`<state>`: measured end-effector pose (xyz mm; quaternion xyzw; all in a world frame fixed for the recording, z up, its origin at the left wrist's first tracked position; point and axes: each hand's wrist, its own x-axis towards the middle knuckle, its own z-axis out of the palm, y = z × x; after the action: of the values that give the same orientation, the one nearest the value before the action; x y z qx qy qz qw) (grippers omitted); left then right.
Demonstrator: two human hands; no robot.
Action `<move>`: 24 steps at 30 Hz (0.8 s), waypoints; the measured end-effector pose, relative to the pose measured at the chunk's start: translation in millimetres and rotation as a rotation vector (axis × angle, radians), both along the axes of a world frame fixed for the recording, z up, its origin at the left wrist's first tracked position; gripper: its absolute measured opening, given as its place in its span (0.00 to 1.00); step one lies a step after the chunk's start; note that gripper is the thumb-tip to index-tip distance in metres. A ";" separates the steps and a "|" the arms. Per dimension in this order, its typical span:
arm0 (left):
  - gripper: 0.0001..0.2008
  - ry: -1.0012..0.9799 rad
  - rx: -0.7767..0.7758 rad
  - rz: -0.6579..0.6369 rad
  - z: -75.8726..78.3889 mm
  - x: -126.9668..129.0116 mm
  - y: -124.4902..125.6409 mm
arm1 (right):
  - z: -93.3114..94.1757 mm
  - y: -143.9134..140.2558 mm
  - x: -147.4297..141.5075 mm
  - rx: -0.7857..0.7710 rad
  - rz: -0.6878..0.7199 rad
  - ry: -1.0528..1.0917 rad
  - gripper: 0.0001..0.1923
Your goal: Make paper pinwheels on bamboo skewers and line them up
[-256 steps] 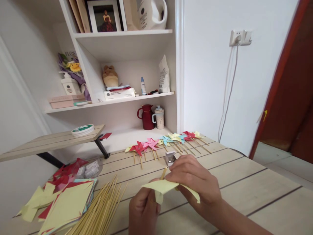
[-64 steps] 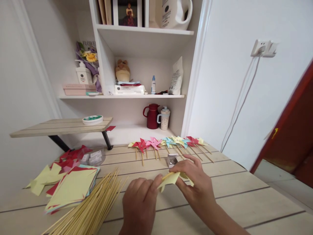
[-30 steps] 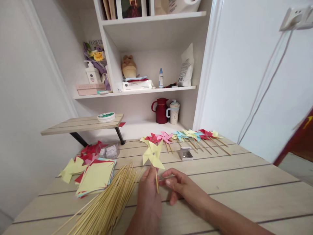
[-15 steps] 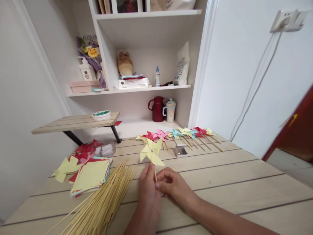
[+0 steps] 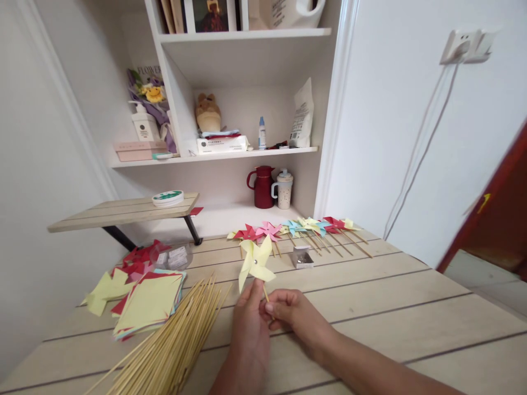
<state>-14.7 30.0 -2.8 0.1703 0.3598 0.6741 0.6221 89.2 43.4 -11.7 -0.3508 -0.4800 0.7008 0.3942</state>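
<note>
A pale yellow paper pinwheel (image 5: 256, 261) with a small metal pin at its centre stands up in front of me, fixed to a thin wooden stick (image 5: 266, 295). My left hand (image 5: 252, 312) is closed behind and below the paper, its thumb at the lower edge of the pinwheel. My right hand (image 5: 290, 310) pinches the stick between thumb and forefinger. The stick's lower end is hidden by my fingers. Left of my hands lies a bundle of thin wooden sticks (image 5: 177, 334), and beyond it a stack of square paper sheets (image 5: 150, 302), yellow on top.
Several pinwheels on sticks (image 5: 296, 227) lie in a row at the back. A small open box (image 5: 303, 257) sits before them. Folded red and yellow paper (image 5: 107, 288) lies at left, below a raised wooden stand (image 5: 123, 211). A red jug (image 5: 263, 187) stands behind.
The pinwheel's blades have turned and its stick leans more. Both hands stay on it. The whole view has shifted slightly down and left.
</note>
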 end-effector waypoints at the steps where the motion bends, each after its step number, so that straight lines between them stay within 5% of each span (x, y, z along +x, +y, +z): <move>1: 0.23 0.001 0.005 -0.004 0.2 -1.0 -0.1 | 1.7 -0.2 1.0 -0.009 -0.003 0.001 0.19; 7: 0.26 0.021 0.001 -0.040 3.3 -4.7 -0.6 | 8.7 -2.2 4.8 -0.014 -0.027 0.062 0.24; 11: 0.27 0.014 -0.041 0.047 1.6 -6.1 0.3 | 2.8 1.0 3.6 0.045 -0.011 0.030 0.22; 24: 0.18 0.131 -0.005 0.094 -0.9 -11.3 2.9 | 4.1 3.3 2.7 0.039 -0.119 -0.047 0.19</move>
<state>-26.0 32.9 -3.7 0.1954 0.4088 0.6892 0.5654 91.9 46.7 -7.5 -0.3873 -0.4809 0.6582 0.4306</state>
